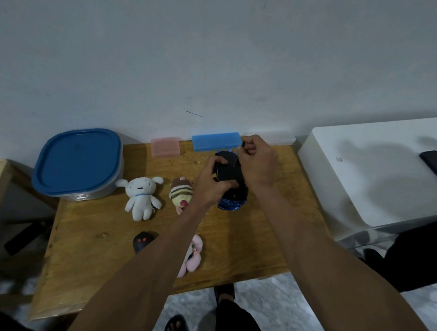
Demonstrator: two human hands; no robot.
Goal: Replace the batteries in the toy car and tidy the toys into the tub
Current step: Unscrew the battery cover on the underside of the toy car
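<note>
Holding the toy car belly-up over the far middle of the tabletop, you are in the battery step, by my reading. Your left hand curls its fingers round the dark underside and steadies it, while your right hand pinches a small dark piece just above the car; whether that is the hatch cover or a battery is too small to tell. The blue case lying along the wall just behind the car, and the pink case to its left, may hold the spares, though neither shows its contents. The tub sits at the far left corner with its blue lid on, so tidying is not yet begun: the white plush, the striped plush, the pink plush and the black remote all lie loose on the wood. Next, you probably need to set the small piece aside where it won't roll off, keep the car steady, and work the cells out.
</note>
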